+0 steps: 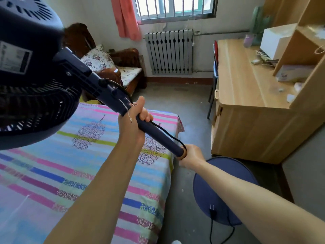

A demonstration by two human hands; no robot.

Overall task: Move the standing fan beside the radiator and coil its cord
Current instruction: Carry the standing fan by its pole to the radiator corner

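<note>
The dark blue standing fan (pixel 29 71) is lifted and tilted, its head at the upper left over the bed. My left hand (pixel 135 118) grips the upper part of its pole (pixel 158 136). My right hand (pixel 191 157) grips the pole lower down, just below the collar. The round blue base (pixel 216 191) hangs low at the right, over the floor. The black cord (pixel 168 133) runs along the pole, and its plug (pixel 212 211) lies across the base with a loop trailing below. The grey radiator (pixel 169 51) stands under the window on the far wall.
A bed with a striped sheet (pixel 79 164) fills the left. A wooden desk with shelves (pixel 255 103) lines the right wall. An armchair with cushions (pixel 112 67) stands left of the radiator. Bare concrete floor (pixel 190 106) runs between bed and desk toward the radiator.
</note>
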